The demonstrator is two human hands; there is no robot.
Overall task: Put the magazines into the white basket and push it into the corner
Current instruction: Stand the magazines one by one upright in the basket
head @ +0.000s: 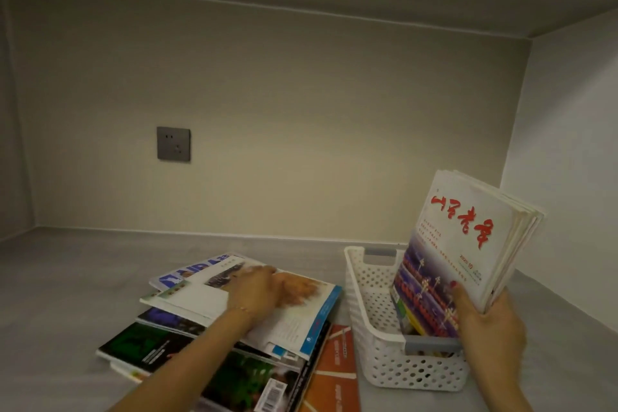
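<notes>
A bundle of glossy paper magazines (468, 244) is gripped by the right hand (485, 328) over the white perforated plastic basket (374, 328); the loose stack (234, 318) under the flat, open left hand (257, 288) remains.

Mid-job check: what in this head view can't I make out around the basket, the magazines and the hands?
- White basket interior: the held bundle of magazines covers most of it; contents uncountable.
- Magazine pile: overlapped, left forearm across it, bottom edge cuts it; count unknown.
- Left hand: motion-blurred; grip unclear.
- Right hand: its fingers hidden behind the bundle.
- Orange magazine: cropped by the frame edge.
</notes>
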